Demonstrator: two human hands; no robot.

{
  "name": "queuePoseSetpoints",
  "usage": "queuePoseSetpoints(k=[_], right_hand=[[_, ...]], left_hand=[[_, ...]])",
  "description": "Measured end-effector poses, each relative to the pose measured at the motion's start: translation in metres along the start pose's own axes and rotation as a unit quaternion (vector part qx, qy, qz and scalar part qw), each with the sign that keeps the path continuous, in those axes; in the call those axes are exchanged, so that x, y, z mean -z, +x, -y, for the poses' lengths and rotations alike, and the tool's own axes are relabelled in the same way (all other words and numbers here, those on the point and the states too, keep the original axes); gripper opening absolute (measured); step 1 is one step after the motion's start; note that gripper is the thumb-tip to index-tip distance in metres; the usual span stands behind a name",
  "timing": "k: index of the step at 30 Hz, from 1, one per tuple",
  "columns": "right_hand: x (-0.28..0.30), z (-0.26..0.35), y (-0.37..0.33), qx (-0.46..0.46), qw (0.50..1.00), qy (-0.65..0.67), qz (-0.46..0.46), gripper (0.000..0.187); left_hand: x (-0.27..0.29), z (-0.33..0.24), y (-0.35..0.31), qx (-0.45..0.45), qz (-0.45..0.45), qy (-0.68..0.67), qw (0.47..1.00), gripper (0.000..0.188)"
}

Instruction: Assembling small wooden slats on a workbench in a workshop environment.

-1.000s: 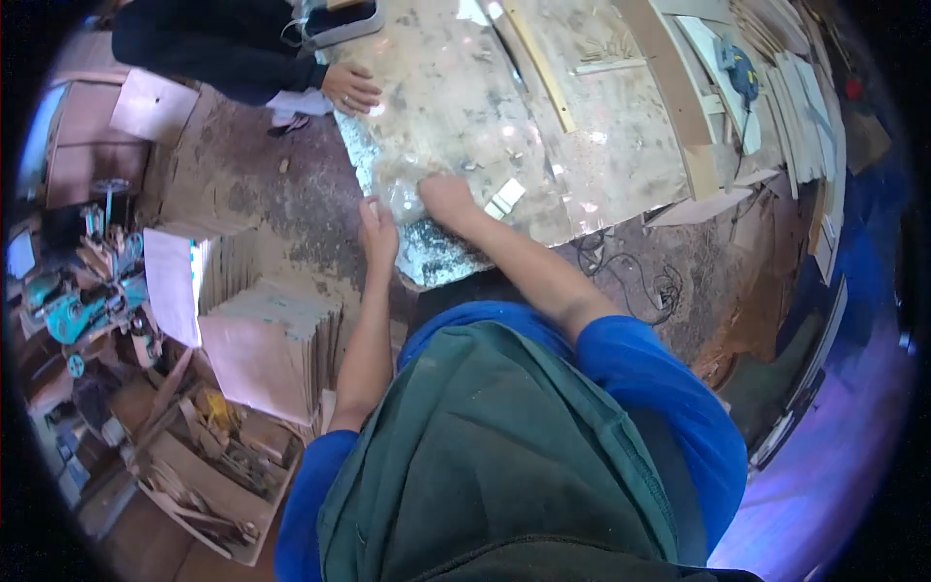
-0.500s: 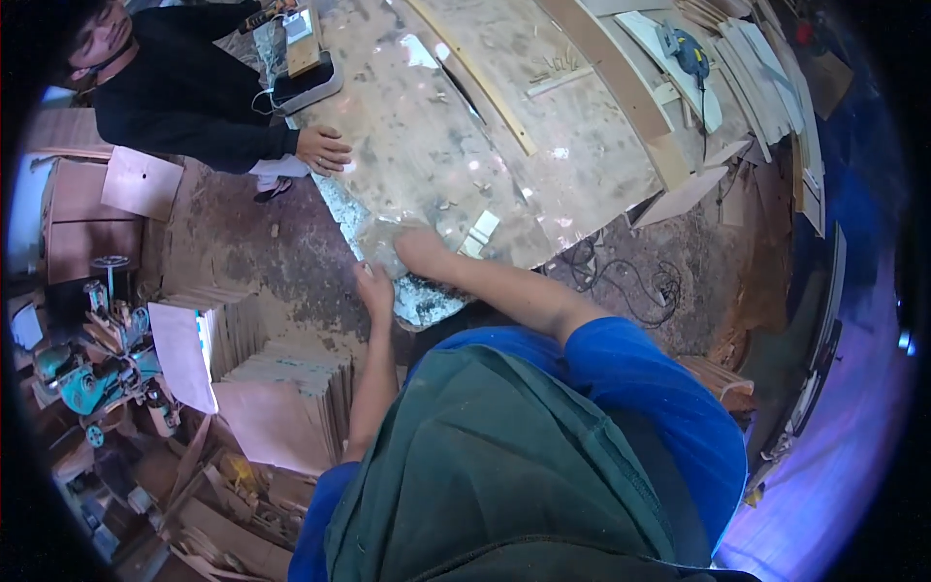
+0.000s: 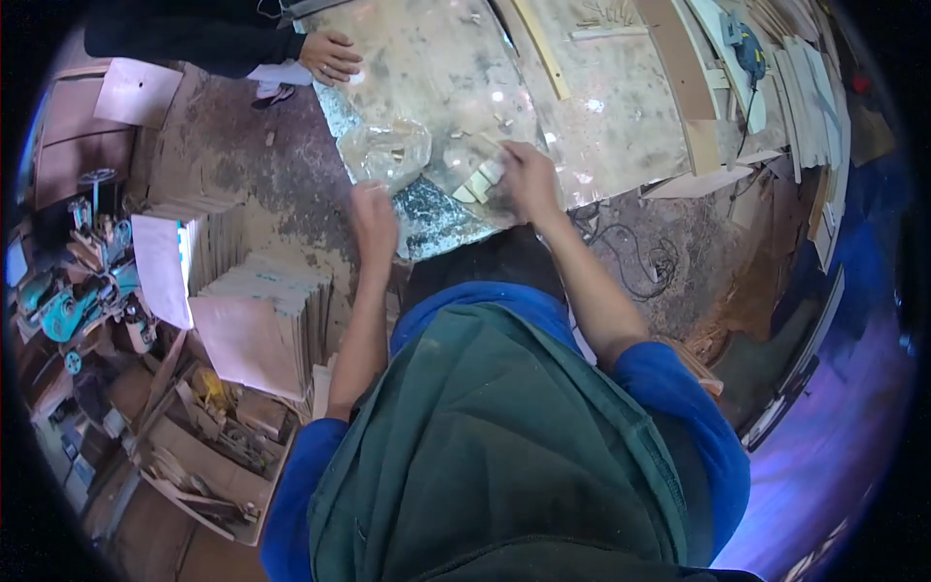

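Note:
A clear plastic bag (image 3: pixel 386 155) lies at the near left corner of the worktable (image 3: pixel 427 92), with a few small pale pieces inside. My left hand (image 3: pixel 374 221) is closed at the bag's near edge and grips the plastic. Over the tabletop to the right, my right hand (image 3: pixel 531 184) has its fingers curled together. Pale, blurred bits show by its fingertips, and I cannot make out what it holds. Beside that hand lie small cream-coloured wooden pieces (image 3: pixel 477 184). The table corner under the bag is covered with a crumpled silvery sheet (image 3: pixel 436 221).
Another person's hand (image 3: pixel 331 58) rests flat on the far left table edge. Long wooden strips (image 3: pixel 543 48) and a power tool (image 3: pixel 748 53) lie toward the right. Stacked panels (image 3: pixel 254 320) stand on the floor at left, near a teal machine (image 3: pixel 73 301). A black cable (image 3: pixel 655 262) coils on the floor.
My right hand has come out of the bag and moved right, beside the wooden pieces. My left hand stays at the bag's edge. The view has shifted, and the other person's head has left it.

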State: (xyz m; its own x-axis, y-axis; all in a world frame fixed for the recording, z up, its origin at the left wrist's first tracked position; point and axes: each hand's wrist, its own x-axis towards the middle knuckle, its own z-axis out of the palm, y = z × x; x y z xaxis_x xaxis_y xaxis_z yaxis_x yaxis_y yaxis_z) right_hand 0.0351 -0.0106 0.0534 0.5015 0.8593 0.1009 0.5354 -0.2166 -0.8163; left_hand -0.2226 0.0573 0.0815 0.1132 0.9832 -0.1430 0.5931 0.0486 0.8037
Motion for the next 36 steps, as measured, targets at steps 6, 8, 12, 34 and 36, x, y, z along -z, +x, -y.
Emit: queuePoseSetpoints(k=[6,8,12,34,36], right_hand=[[0.011,0.023,-0.049,-0.201,0.975,0.046,0.077,0.022],[-0.001,0.018,-0.062,-0.177,0.982,0.054,0.027,0.020],[-0.004,0.010,-0.059,-0.244,0.965,0.089,0.041,0.017],[0.012,0.009,-0.083,-0.266,0.875,0.388,0.118,0.022],[0.009,0.005,-0.079,-0.287,0.865,0.401,0.091,0.020]], left_hand=[[-0.068,-0.010,-0.017,-0.068,0.194,0.083,0.975,0.041],[-0.081,-0.005,-0.015,-0.128,0.225,0.102,0.960,0.035],[-0.099,-0.011,-0.024,-0.088,0.210,0.089,0.970,0.021],[-0.068,-0.060,-0.007,-0.037,0.417,0.016,0.908,0.025],[-0.073,-0.057,-0.003,-0.024,0.407,-0.032,0.913,0.025]])
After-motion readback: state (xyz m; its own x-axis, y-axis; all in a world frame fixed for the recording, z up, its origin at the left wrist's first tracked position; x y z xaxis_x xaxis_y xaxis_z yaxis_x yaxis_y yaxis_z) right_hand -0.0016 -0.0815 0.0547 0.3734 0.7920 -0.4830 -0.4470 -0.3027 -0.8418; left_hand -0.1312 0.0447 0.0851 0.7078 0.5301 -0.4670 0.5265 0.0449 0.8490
